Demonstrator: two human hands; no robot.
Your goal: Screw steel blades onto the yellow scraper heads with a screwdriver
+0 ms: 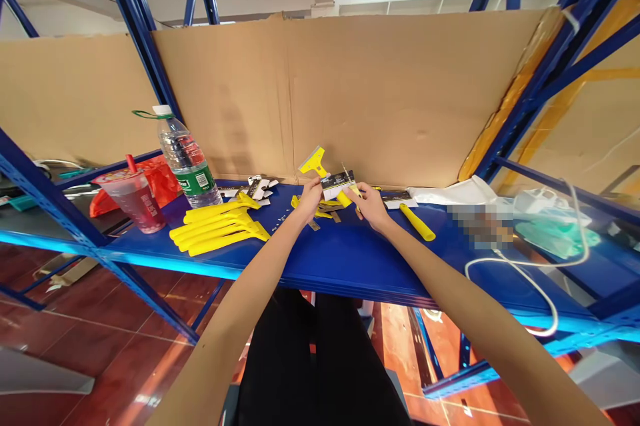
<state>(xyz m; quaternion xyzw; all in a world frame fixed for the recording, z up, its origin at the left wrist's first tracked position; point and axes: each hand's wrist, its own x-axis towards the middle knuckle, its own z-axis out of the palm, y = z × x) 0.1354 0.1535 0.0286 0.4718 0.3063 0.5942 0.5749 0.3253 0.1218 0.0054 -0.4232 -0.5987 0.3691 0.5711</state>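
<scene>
Between my hands is a yellow scraper (pixel 314 161), its wide blade head pointing up and left. A black-and-white printed card (pixel 337 181) lies across its handle, and the handle's end shows below the card. My left hand (pixel 311 201) is closed around the scraper and the card's left end. On the other side, my right hand (pixel 371 206) pinches near the handle end, and a thin pointed piece sticks up beside its fingers, too small to name. Small yellow parts (pixel 329 207) and flat metal pieces lie beneath. A pile of yellow scraper handles (pixel 215 226) rests left of my left hand.
A single yellow handle (pixel 417 222) lies to the right on the blue shelf (pixel 350 266). Printed cards (pixel 257 187), a water bottle (pixel 193 159) and a red drink cup (pixel 133 199) stand left. A white cable (pixel 530 265) and plastic bags (pixel 555 229) are right. Cardboard (pixel 380 93) closes the back.
</scene>
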